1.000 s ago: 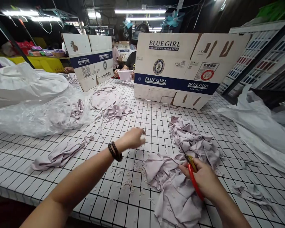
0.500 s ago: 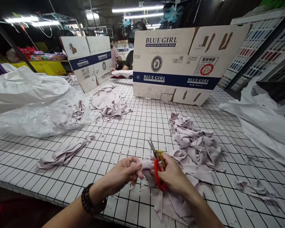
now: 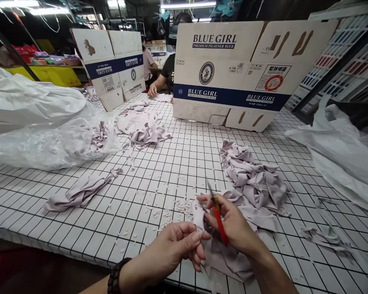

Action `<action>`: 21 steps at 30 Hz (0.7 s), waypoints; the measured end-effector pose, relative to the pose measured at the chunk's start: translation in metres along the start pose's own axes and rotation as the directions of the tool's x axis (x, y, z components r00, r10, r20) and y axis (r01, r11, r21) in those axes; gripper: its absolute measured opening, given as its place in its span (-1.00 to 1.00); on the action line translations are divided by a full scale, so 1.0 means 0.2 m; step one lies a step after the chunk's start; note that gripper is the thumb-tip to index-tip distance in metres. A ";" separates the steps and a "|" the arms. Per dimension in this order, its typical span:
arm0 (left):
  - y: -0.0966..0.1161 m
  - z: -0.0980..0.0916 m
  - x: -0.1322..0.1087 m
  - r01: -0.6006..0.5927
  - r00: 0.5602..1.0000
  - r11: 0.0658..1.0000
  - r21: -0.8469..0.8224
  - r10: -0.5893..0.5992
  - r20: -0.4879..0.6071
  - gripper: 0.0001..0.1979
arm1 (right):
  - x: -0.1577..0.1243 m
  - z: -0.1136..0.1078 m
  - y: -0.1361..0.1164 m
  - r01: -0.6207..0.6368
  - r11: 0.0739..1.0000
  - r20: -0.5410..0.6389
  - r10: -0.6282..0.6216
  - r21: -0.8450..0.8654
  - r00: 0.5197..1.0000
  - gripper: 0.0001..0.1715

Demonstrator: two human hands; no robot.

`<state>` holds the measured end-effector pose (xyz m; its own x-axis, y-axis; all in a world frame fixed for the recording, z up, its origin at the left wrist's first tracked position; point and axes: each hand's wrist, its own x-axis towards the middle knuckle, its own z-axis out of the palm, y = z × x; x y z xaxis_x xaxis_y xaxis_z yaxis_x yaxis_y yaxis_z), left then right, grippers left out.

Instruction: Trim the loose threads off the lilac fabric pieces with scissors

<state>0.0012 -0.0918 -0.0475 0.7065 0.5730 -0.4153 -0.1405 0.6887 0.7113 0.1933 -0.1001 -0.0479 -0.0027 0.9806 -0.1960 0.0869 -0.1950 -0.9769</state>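
My left hand (image 3: 184, 245) pinches the edge of a pale mauve fabric piece (image 3: 198, 216) near the table's front. In my right hand (image 3: 233, 222) is a pair of scissors (image 3: 220, 224) with red and yellow handles, blades pointing up and away. Its fingertips also reach the upper end of the fabric piece. More of the mauve cloth (image 3: 230, 261) lies below and behind my right hand. Tiny pale clippings (image 3: 180, 206) are scattered over the grid-patterned table (image 3: 159, 171) just beyond my left hand.
A mauve fabric heap (image 3: 254, 179) lies right, another heap (image 3: 144, 124) farther left, and a single piece (image 3: 82, 192) at left. Flattened beer cartons (image 3: 227, 73) stand across the back. Plastic bags (image 3: 43, 143) flank the table. A co-worker's hand (image 3: 152, 90) is beyond the cartons.
My left hand has moved right and nearer to me, now pinching the fabric. The scissors have turned more edge-on and shifted right. The co-worker's hand has lowered to the table.
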 end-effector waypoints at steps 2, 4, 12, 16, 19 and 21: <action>0.02 0.03 0.01 -0.059 0.998 0.998 0.027 0.059 0.009 -0.58 | -0.05 -0.02 0.00 0.058 0.998 -0.079 -0.057 0.010 0.995 -0.71; 0.03 0.07 0.02 -0.113 0.993 0.993 0.031 0.112 0.024 -0.56 | -0.11 -0.01 0.01 0.094 0.995 -0.133 -0.088 0.039 0.987 -0.70; 0.02 0.16 0.05 -0.239 0.971 0.958 0.158 0.237 0.034 -0.55 | -0.15 0.18 0.10 0.171 0.944 -0.383 -0.054 0.280 0.922 -0.68; 0.04 0.14 0.05 -0.478 0.807 0.714 0.511 0.587 -0.066 -0.72 | -0.13 0.16 0.08 0.192 0.939 -0.375 -0.075 0.284 0.924 -0.59; 0.04 0.12 0.06 -0.523 0.740 0.609 0.596 0.671 -0.036 -0.77 | -0.12 0.13 0.06 0.126 0.955 -0.309 -0.039 0.267 0.950 -0.61; 0.04 0.12 0.08 -0.516 0.798 0.696 0.500 0.602 -0.014 -0.75 | -0.12 0.12 0.06 0.070 0.961 -0.232 -0.007 0.267 0.973 -0.61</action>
<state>0.0280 -0.0881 -0.0357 0.4699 0.8783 0.0885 -0.1153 -0.0383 0.9926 0.1704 -0.1271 -0.0569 0.2277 0.9597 -0.1646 -0.1827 -0.1239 -0.9753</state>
